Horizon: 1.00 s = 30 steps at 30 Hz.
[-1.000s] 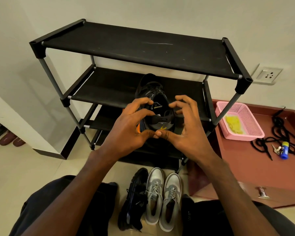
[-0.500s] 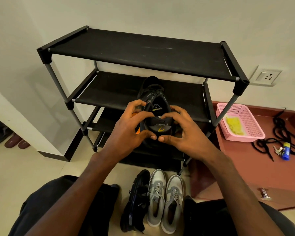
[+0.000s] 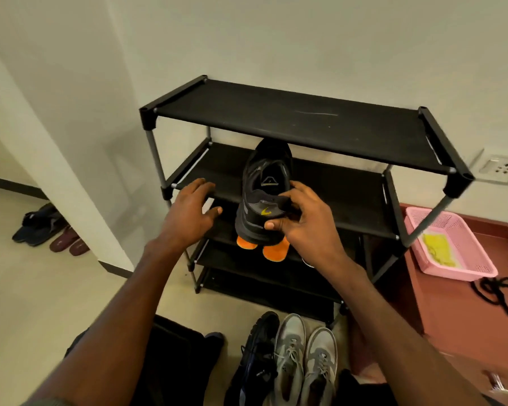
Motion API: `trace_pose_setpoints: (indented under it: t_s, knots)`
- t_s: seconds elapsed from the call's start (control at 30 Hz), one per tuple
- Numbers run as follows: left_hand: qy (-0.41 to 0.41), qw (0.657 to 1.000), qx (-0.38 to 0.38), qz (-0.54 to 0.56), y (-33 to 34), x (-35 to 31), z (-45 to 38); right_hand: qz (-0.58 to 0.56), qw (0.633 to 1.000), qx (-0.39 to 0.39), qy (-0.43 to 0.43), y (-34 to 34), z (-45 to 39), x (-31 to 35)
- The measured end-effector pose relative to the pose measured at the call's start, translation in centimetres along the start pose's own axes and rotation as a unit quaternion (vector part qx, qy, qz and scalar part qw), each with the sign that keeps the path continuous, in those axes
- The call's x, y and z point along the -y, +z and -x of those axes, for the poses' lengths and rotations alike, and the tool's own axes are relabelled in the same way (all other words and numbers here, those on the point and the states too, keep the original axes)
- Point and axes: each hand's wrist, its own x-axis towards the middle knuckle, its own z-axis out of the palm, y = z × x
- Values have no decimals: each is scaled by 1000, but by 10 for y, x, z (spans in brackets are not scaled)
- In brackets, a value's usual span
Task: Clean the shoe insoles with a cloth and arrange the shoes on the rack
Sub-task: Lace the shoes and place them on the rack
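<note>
Racking step. My right hand (image 3: 305,227) pinches heel of black shoe (image 3: 266,194), toe already in over second shelf of rack (image 3: 291,124). My left hand (image 3: 189,213) beside shoe, fingers spread, holding nothing. Next, I reckon: seat shoe flat on shelf, then take black shoe on floor (image 3: 257,356) below rack.

Both forearms bare, no sleeves, watch or rings; left hand (image 3: 188,213), right hand (image 3: 308,227); black trousers (image 3: 173,356).
</note>
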Motion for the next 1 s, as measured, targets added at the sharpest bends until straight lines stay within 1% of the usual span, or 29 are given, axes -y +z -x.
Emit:
trace_pose_setpoints:
  t_s: [0.13, 0.27, 0.4, 0.57, 0.7, 0.83, 1.0]
  knots:
    - [-54, 998, 10, 4, -5, 24, -6, 49, 999, 11, 2, 42, -49, 28]
    - [-38, 998, 0, 55, -6, 30, -8, 77, 997, 0, 3, 83, -82, 44]
    - [-58, 995, 6, 77, -8, 35, -8, 91, 996, -3, 22, 110, -105, 47]
    - [-84, 986, -9, 146, -9, 34, -8, 102, 994, -5, 26, 123, -116, 47]
    - [-110, 976, -22, 188, -7, 32, -10, 89, 996, -6, 31, 128, -115, 46]
    - [-115, 974, -24, 196, -6, 31, -11, 74, 997, 0, 34, 128, -117, 44]
    - [-109, 979, -24, 170, -9, 28, -10, 76, 996, 1, 43, 129, -115, 43]
